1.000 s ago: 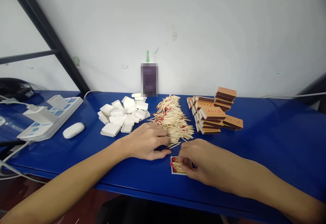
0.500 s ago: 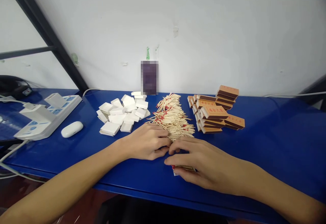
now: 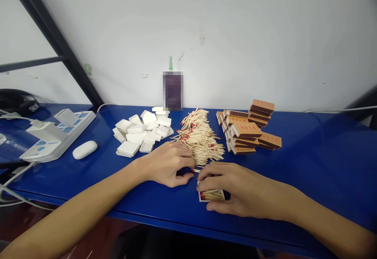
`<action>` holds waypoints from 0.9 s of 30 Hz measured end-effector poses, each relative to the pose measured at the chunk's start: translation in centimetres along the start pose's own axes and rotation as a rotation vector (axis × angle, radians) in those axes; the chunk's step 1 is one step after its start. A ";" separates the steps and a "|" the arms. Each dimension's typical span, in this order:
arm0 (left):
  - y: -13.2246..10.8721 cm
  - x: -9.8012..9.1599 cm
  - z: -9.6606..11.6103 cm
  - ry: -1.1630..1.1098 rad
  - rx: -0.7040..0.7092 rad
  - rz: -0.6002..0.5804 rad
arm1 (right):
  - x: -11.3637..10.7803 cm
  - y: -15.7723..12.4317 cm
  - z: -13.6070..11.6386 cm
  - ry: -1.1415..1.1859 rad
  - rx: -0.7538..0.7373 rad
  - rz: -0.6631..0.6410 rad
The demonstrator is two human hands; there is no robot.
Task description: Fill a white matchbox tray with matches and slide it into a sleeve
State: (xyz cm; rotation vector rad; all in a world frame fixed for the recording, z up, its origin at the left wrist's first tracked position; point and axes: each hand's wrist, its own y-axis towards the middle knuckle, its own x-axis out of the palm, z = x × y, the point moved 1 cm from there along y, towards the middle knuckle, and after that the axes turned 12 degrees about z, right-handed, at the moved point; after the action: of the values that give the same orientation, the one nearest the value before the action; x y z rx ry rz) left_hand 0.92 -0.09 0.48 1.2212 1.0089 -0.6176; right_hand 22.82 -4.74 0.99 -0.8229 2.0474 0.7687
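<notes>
Head view: right hand (image 3: 235, 190) parted wider, empty, baring red-tipped matches (image 3: 214, 195) in tray (image 3: 200, 200), five o'clock; left hand (image 3: 171, 164) curled, grip unclear.

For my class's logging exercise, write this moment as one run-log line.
left hand: at match pile | right hand: spread over white tray of matches | white boxes: heaped left | orange matchboxes: stacked right

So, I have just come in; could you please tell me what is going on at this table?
A person's right hand is spread over a small white tray with red-headed matches inside. The left hand is at the near edge of a heap of loose matches. White trays lie piled left of the heap, and orange matchboxes are stacked to its right.
</notes>
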 end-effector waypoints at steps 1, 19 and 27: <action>0.0 -0.2 -0.1 -0.007 -0.009 -0.007 | 0.1 0.0 0.1 -0.001 -0.004 0.007; 0.0 -0.3 -0.3 -0.019 -0.057 -0.086 | -0.9 0.4 1.7 -0.340 0.126 0.103; 0.0 0.7 0.0 0.017 -0.011 -0.007 | 0.0 0.6 2.3 -0.298 0.109 0.123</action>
State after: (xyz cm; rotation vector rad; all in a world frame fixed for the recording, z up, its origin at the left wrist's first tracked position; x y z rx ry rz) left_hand 1.23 0.03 -0.08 1.2155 1.0304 -0.6071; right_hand 23.42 -2.66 -0.06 -0.4923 1.8653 0.7886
